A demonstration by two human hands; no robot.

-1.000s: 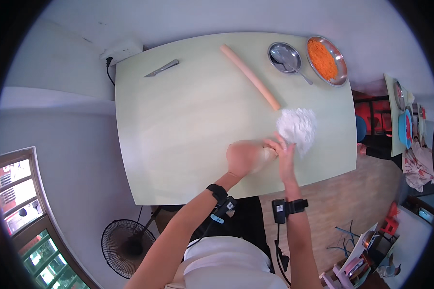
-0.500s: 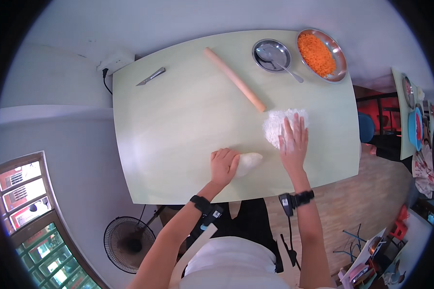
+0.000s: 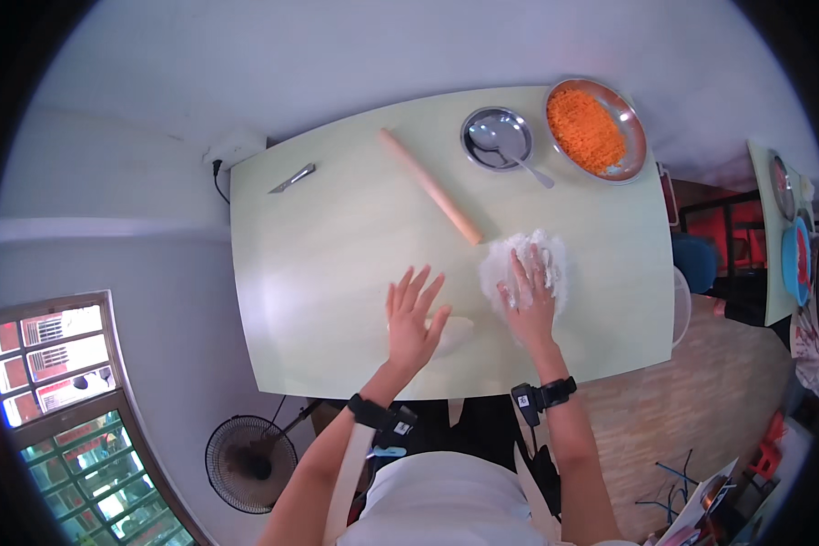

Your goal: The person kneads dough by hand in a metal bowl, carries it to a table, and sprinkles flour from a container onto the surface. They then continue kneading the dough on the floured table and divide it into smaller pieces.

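Observation:
My left hand is open, its fingers spread, over the pale dough lump. Part of the dough is hidden behind it, and I cannot tell if they touch. On the heap of white flour lies my right hand, fingers stretched out and dusted white. Just beyond the flour, a wooden rolling pin rests at a slant on the pale green table.
At the far right are a metal bowl with a spoon and a larger metal dish of shredded orange food. A knife lies far left. A fan stands below the table's left front edge.
My left hand has let go of the dough and spread its fingers. My right hand has pushed into the flour, which now covers more of its fingers. The view has shifted slightly.

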